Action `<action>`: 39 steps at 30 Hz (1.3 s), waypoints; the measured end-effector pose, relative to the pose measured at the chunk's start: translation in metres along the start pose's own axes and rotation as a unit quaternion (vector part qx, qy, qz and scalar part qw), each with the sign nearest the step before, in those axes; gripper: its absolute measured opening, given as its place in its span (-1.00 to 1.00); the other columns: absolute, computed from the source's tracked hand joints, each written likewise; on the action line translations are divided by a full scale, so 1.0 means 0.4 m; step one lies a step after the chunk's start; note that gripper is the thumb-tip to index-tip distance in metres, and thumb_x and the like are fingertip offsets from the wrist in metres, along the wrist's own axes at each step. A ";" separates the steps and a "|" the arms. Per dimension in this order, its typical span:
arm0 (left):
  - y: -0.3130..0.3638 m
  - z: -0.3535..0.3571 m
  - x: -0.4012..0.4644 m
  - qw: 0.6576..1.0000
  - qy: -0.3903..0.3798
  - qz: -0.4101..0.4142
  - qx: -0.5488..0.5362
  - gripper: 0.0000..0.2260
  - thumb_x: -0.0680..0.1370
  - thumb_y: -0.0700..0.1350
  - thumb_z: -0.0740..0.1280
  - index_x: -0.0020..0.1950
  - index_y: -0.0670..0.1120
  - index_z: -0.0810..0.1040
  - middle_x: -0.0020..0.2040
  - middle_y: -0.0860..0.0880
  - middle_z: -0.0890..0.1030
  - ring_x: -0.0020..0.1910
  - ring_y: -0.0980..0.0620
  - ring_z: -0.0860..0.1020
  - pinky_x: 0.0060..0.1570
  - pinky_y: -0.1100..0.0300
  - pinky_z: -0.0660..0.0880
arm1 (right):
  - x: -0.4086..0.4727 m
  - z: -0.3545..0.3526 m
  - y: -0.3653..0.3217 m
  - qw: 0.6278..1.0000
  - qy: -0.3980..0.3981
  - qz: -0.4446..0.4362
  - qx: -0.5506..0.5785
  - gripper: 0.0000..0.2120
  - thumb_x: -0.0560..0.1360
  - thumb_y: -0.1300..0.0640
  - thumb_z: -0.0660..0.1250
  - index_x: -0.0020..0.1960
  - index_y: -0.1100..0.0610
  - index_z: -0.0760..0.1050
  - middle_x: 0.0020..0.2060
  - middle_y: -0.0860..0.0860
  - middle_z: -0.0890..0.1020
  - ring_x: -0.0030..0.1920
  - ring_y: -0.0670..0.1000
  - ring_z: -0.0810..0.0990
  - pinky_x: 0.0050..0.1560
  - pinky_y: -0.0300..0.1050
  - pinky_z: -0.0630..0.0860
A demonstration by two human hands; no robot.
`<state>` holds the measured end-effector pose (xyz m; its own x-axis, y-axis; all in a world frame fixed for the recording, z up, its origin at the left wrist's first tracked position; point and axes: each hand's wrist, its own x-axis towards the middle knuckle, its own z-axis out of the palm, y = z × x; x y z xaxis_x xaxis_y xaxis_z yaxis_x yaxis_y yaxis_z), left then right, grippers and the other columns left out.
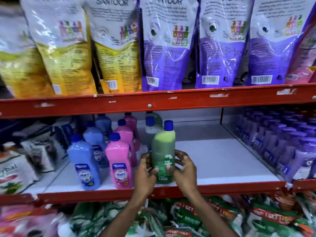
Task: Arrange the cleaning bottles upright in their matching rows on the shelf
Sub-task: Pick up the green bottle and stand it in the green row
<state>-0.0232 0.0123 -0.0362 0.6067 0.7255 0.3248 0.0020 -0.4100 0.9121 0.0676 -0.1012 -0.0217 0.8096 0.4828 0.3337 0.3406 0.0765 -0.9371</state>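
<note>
A green bottle point(163, 151) with a blue cap is held upright at the front of the middle shelf point(222, 161), its base at or just above the white shelf board near the red front rail; contact with the board cannot be confirmed. The left hand point(145, 171) is wrapped around the bottle's lower left side, fingers curled onto the label. The right hand point(183, 168) is pressed against the lower right side, thumb on the label front. Both hands are closed on the bottle.

Directly behind it, two more green bottles point(150, 130) are lined up toward the back wall. To the left, a row of pink bottles point(119, 161) is seen standing upright, and further left a row of blue bottles point(85, 161), also upright. All are blue-capped.

To the right of the green bottle, a wide stretch of white shelf board is noted. At the far right, purple spray bottles point(282, 144) are packed in rows.

On the upper shelf, yellow pouches point(68, 57) and purple pouches point(167, 53) are stood side by side. Below the middle shelf, green and red packets point(205, 219) are piled, blurred.
</note>
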 end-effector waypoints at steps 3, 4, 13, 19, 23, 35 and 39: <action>-0.013 -0.014 0.003 1.000 0.017 -0.002 0.023 -0.53 0.48 -0.37 0.35 0.34 -0.07 0.39 0.17 0.02 0.62 0.13 0.11 0.60 0.06 0.48 0.48 | 0.004 0.034 0.003 1.000 -0.003 -0.004 -0.014 -0.49 0.35 0.39 0.46 0.22 0.05 0.48 0.05 -0.09 0.63 0.05 -0.07 0.61 -0.18 -0.55 0.48; -0.017 -0.016 0.004 0.999 0.018 -0.003 0.032 -0.52 0.47 -0.37 0.35 0.33 -0.05 0.38 0.17 0.02 0.62 0.14 0.08 0.59 0.12 0.36 0.51 | 0.003 0.040 0.005 1.000 -0.003 -0.007 -0.019 -0.49 0.35 0.41 0.46 0.22 0.05 0.48 0.05 -0.07 0.63 0.04 -0.06 0.61 -0.16 -0.56 0.47; -0.014 -0.060 0.012 0.997 -0.046 -0.003 0.058 -0.59 0.48 -0.38 0.13 0.28 -0.07 0.34 0.24 -0.10 0.56 0.23 -0.05 0.55 0.25 -0.04 0.56 | -0.026 0.065 0.025 0.997 0.069 -0.024 -0.039 -0.52 0.40 0.33 0.48 0.22 0.04 0.41 0.00 -0.03 0.63 -0.06 -0.14 0.65 -0.17 -0.40 0.59; -0.008 -0.079 -0.023 0.987 -0.075 0.052 0.135 -0.78 0.57 -0.33 0.11 0.10 -0.05 0.37 -0.11 -0.03 0.55 -0.13 0.17 0.56 -0.10 0.20 0.54 | -0.021 0.043 0.025 0.985 -0.148 -0.036 -0.075 -0.38 0.41 0.12 0.48 0.40 -0.02 0.32 0.25 -0.18 0.51 0.26 -0.18 0.48 0.22 -0.21 0.49; 0.018 -0.094 -0.042 0.986 -0.024 0.085 0.142 -0.85 0.62 -0.28 0.14 0.08 -0.11 0.46 -0.16 0.00 0.57 -0.31 0.28 0.53 -0.32 0.49 0.42 | 0.013 0.019 0.004 0.979 -0.155 -0.044 -0.124 -0.29 0.25 -0.09 0.58 0.35 -0.03 0.44 0.19 -0.12 0.55 0.14 -0.15 0.56 0.10 -0.06 0.60; 0.024 -0.066 0.000 0.984 -0.090 -0.007 0.155 -0.55 0.54 -0.25 0.36 0.40 -0.10 0.31 0.26 -0.08 0.61 0.20 -0.03 0.59 0.14 0.26 0.47 | 0.073 -0.013 0.021 0.971 -0.209 -0.021 -0.115 -0.59 0.53 0.33 0.29 0.31 -0.02 0.44 0.18 -0.08 0.63 0.21 -0.12 0.58 0.23 -0.17 0.50; 0.004 -0.058 -0.003 0.987 -0.065 0.008 0.147 -0.58 0.51 -0.13 0.42 0.34 -0.06 0.40 0.21 -0.05 0.66 0.11 0.06 0.64 0.11 0.23 0.56 | 0.067 -0.012 0.026 0.978 -0.179 -0.011 -0.109 -0.63 0.57 0.32 0.24 0.29 0.00 0.45 0.16 -0.08 0.64 0.17 -0.13 0.60 0.10 -0.30 0.54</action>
<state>-0.0425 0.0236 -0.0292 0.7052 0.6485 0.2867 0.2105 -0.5775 0.7888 0.0951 -0.0918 -0.0222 0.5951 0.7603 0.2606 0.4816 -0.0778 -0.8729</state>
